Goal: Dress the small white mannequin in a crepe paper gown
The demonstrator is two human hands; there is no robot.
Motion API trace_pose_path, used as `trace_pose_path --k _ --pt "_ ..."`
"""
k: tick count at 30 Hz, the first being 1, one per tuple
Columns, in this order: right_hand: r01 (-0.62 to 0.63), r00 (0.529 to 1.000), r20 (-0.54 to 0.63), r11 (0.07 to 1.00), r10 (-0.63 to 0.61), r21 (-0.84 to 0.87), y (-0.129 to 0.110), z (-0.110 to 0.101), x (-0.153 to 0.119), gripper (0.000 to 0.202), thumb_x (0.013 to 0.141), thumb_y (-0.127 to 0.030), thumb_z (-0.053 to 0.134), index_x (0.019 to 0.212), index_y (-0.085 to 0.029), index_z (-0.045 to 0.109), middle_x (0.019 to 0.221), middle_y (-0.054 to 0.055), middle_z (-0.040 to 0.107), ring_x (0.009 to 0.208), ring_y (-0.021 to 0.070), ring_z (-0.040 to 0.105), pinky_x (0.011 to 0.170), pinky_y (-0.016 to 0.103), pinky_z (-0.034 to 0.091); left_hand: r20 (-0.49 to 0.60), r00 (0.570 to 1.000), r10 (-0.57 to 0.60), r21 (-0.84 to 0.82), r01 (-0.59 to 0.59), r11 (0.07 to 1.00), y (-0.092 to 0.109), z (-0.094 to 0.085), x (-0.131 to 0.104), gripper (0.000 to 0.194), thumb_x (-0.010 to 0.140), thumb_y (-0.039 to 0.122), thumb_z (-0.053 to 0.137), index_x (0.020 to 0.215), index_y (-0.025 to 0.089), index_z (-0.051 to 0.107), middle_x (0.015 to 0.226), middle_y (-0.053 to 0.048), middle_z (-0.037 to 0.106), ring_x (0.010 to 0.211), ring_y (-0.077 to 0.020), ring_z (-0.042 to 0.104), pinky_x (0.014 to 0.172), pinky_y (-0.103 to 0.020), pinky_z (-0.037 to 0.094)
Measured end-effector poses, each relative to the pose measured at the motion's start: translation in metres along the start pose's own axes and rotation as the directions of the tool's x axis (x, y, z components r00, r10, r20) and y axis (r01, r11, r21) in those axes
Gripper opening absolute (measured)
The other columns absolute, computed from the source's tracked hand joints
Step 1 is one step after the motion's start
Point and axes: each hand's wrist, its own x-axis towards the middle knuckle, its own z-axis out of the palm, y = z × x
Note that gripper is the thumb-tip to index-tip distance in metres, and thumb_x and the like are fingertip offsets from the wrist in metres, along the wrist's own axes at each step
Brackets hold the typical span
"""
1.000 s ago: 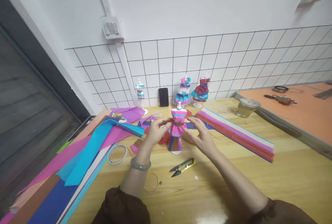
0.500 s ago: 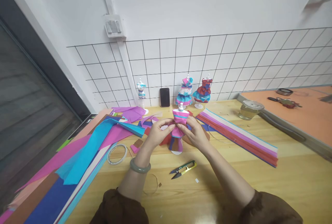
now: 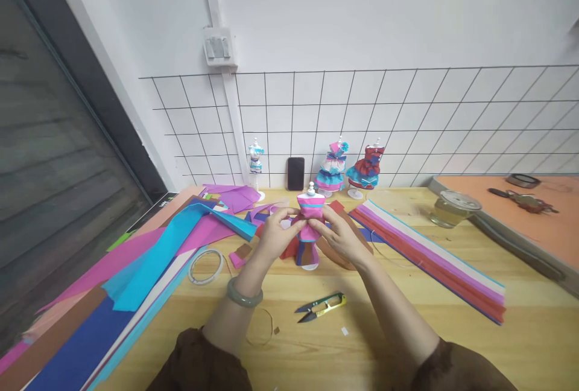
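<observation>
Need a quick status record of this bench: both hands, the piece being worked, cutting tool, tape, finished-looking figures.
left hand: fingers at the waist of the pink-dressed mannequin
left hand location: left side of figure
right hand: fingers at its other side
mannequin: upright
snips: on table, nearer the person
tape roll: left of the hands
back row: three dressed mannequins

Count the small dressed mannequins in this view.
4. The pink-topped mannequin is between the left hand and right hand. Behind it, near the wall, the white-and-blue mannequin is left of the phone; the ruffled mannequin and red-topped mannequin are right of it.
</observation>
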Motion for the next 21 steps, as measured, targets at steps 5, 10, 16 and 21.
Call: trace_pose_path --k 5,10,16,21 --pt "-0.033 0.999 0.008 0.999 0.033 0.036 -0.0004 -0.0025 -0.001 0.026 0.088 -0.038 0.055 0.109 -0.025 0.062 0.113 0.006 0.062 0.108 0.0233 0.055 0.094 0.039 0.042 0.001 0.999 0.049 0.012 -0.049 0.999 0.0022 0.0005 -0.0007 0.024 0.077 0.026 0.067 0.1 0.02 0.068 0.104 -0.007 0.07 0.101 -0.0209 0.063 0.09 -0.035 0.048" --pt "-0.048 0.999 -0.015 0.995 0.05 0.086 0.0047 -0.0012 -0.0007 0.028 0.085 -0.04 0.059 0.106 -0.023 0.064 0.114 0.007 0.062 0.105 0.0235 0.057 0.092 0.04 0.044 -0.004 0.985 0.174 -0.001 -0.174 0.985 0.0026 0.0026 -0.0013 0.014 0.079 0.023 0.065 0.092 0.02 0.07 0.098 -0.007 0.071 0.096 -0.0197 0.064 0.089 -0.035 0.049" --pt "-0.041 0.999 0.002 0.996 0.041 0.085 0.0038 -0.002 -0.0005 0.028 0.086 -0.04 0.058 0.106 -0.023 0.065 0.11 0.007 0.064 0.104 0.0228 0.057 0.093 0.04 0.045 0.026 0.984 0.177 0.029 -0.178 0.984 0.002 -0.0011 -0.0008 0.017 0.079 0.026 0.066 0.094 0.02 0.07 0.097 -0.006 0.071 0.096 -0.0203 0.064 0.09 -0.035 0.049" --pt "-0.051 0.998 0.026 0.997 0.049 0.054 -0.001 -0.0015 -0.0019 0.029 0.087 -0.04 0.057 0.108 -0.022 0.063 0.109 0.007 0.064 0.102 0.0222 0.058 0.09 0.039 0.047 0.054 0.987 0.151 0.037 -0.153 0.988 0.0074 -0.0037 -0.0018 0.021 0.079 0.023 0.064 0.099 0.02 0.069 0.101 -0.007 0.069 0.1 -0.0203 0.062 0.092 -0.034 0.047"
